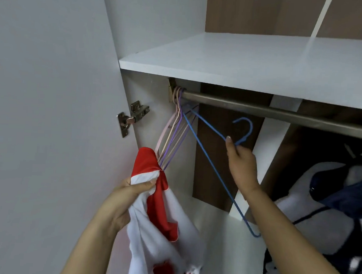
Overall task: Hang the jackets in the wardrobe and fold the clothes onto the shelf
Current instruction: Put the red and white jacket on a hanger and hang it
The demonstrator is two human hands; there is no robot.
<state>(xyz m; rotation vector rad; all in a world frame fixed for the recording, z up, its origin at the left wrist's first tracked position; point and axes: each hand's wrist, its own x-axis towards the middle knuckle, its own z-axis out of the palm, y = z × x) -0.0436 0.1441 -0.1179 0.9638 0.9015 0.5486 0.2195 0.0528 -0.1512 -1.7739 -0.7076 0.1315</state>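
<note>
Gripping blue hanger (213, 158) below rail (283, 115), right hand (241, 159); left hand (127, 199) clutching red-white garment (160, 212).

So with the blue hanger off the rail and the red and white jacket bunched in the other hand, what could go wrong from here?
1. The left hand grips the red and white jacket in a bunch, so threading the blue wire hanger one-handed may snag.
2. The right hand pinches the hanger just below its hook; it could twist.
3. Its lower corner hangs near the piled dark and white clothes and might catch.
</note>
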